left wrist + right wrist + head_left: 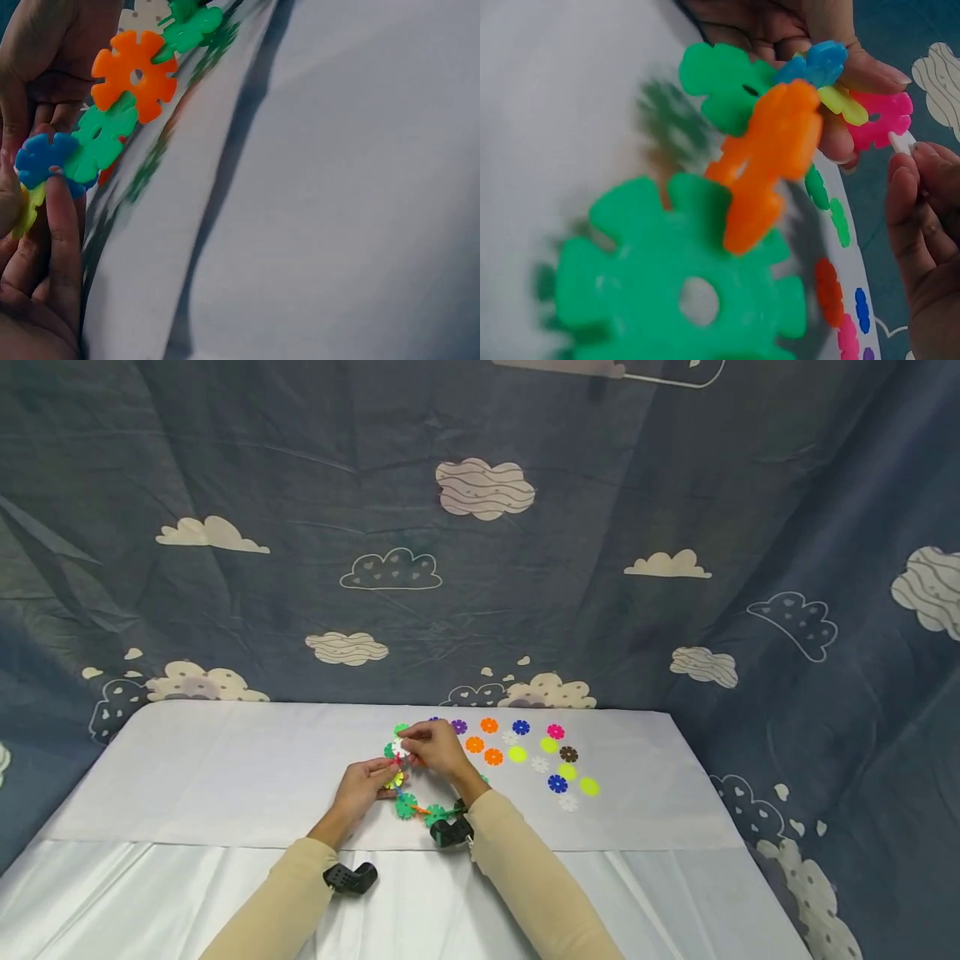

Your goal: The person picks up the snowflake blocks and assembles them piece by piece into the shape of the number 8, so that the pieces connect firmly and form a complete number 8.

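A green disc (pixel 622 300) of the chain (pixel 406 807) above the white table (pixel 247 768) loomed nearest, while the left hand (pixel 360 787) pinched the chain's yellow disc (pixel 844 105) and the right hand (pixel 441 748) a white disc (pixel 399 747) at the edge of the pink disc (pixel 895 112), where a skewed push risked springing links apart.

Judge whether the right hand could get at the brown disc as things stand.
Probably yes: the brown disc lies uncovered, off to the right of the right hand, with only flat loose discs seen between. That hand pinches a white piece, though, which would likely need releasing first.
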A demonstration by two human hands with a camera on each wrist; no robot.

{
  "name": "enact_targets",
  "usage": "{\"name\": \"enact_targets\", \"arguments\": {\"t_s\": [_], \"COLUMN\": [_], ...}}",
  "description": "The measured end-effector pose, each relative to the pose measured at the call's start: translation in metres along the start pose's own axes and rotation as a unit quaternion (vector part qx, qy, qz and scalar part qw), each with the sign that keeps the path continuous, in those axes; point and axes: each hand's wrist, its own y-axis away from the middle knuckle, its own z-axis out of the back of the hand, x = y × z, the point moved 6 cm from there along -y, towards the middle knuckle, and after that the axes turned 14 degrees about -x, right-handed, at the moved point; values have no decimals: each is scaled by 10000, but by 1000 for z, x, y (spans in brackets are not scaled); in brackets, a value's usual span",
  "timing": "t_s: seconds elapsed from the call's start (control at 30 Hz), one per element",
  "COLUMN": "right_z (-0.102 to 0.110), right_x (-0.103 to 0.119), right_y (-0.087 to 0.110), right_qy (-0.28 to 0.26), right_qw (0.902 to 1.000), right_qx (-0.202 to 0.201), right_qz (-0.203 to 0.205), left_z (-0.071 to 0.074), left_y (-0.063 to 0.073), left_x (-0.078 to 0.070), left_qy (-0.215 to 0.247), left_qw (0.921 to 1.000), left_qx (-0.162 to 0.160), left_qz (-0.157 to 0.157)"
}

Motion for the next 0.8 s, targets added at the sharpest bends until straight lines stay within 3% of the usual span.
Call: {"name": "enact_targets", "arguments": {"t_s": [0.17,0.4,0.5,0.63,0.8], "right_z": [-2,-5,-5,-6,-7], "right_x": [0,1,0,-1,-2], "right_y": [0,3,3,5,9], "right_qy": [130,283,42,-152,21], "right_qw": [9998,9987,9993,9993,9987], "right_qx": [109,392,360,334,513], "right_qz": [48,166,99,-70,11], "left_z": [0,-2,-3,1,10], "left_y": [0,9,11,8,1], "left_x": [0,-2,-2,-2,-7], "left_qy": [-15,459,310,-206,-184], "left_qw": [9998,9973,9987,9997,9987], "left_qx": [-134,144,165,-41,-461], "left_qz": [-167,-554,-373,-92,-74]}}
